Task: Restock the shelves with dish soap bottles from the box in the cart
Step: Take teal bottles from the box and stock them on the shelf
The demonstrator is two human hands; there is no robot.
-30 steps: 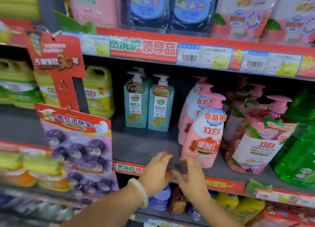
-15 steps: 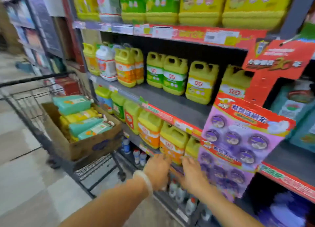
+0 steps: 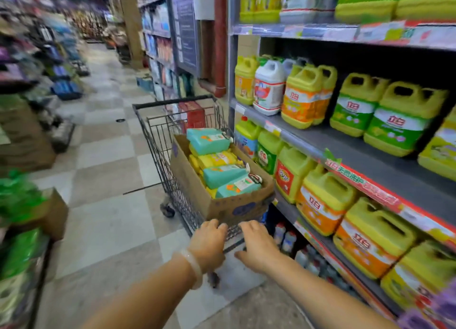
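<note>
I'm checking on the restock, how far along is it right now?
Done: cannot tell from this view; no teal bottles show on the shelves here. In hand: nothing; both the left hand and right hand reach empty toward the cart. Left: the box holds teal bottles and yellow bottles to shelve.
</note>
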